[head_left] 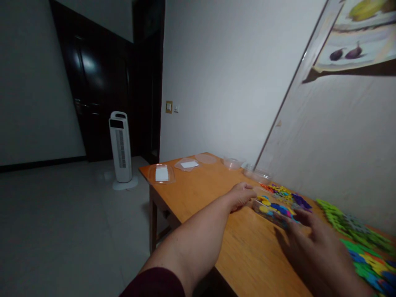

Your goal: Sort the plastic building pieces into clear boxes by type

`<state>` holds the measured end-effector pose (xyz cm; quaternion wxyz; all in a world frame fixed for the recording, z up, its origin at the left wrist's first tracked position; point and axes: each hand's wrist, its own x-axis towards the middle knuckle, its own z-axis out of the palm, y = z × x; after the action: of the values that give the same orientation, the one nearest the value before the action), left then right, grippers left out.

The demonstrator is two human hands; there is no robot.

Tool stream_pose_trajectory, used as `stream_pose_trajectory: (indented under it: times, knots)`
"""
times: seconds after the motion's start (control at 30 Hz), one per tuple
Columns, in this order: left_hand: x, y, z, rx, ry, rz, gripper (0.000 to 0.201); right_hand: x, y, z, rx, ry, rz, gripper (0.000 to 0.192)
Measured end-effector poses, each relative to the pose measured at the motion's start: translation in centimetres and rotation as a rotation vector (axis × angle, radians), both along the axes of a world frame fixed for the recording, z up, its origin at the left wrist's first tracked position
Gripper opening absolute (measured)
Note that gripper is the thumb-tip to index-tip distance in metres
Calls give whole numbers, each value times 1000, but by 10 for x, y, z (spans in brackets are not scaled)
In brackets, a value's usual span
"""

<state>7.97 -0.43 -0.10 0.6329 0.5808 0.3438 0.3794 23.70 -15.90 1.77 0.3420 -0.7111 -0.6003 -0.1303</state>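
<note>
A clear plastic container (265, 209) full of yellow, blue and pink pieces sits on the wooden table (198, 194). At its left end is my left hand (240, 195), with the fingers curled in against the container's corner. My right hand (315, 239) is over the container's right end, smeared by motion. Its fingers look spread, and I see nothing between them. Part of the container is hidden behind this hand. Just beyond lie small piles of red, yellow and purple pieces (284, 193).
Green pieces (340, 218) and mixed coloured pieces (371, 264) lie at the table's right. Along the wall stand clear tubs (232, 163). Clear lids (206, 159), some with white paper (189, 164), are at the far end. A white tower heater (120, 150) stands on the floor.
</note>
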Motion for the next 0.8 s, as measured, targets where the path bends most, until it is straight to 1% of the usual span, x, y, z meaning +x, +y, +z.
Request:
stream_pose_trajectory:
  times: [0.03,0.1,0.23,0.33,0.43,0.5,0.57,0.6,0.7,0.8]
  knots:
    - [-2,0,0,18,-1,48,40,3,3,-6,-24,-68,-31,46]
    - [-8,0,3,53,-14,161,40,7,9,-16,-90,-164,-29,42]
    - [-19,3,16,113,-20,368,29,10,12,-20,-140,-235,-12,38]
    - [-29,6,30,124,108,476,21,9,10,-21,-140,-265,9,38]
    - [-46,7,36,149,323,557,17,8,8,-23,-133,-268,32,39]
    - [-64,5,36,205,478,646,19,8,8,-24,-125,-249,53,40]
    - [-87,1,33,287,617,753,25,8,8,-25,-118,-224,78,40]
    - [-100,-1,32,325,696,785,27,8,9,-25,-116,-214,92,40]
    - [-141,-9,28,456,905,828,29,9,10,-27,-128,-193,128,40]
    - [-176,-17,25,485,1087,873,33,9,9,-25,-154,-164,126,38]
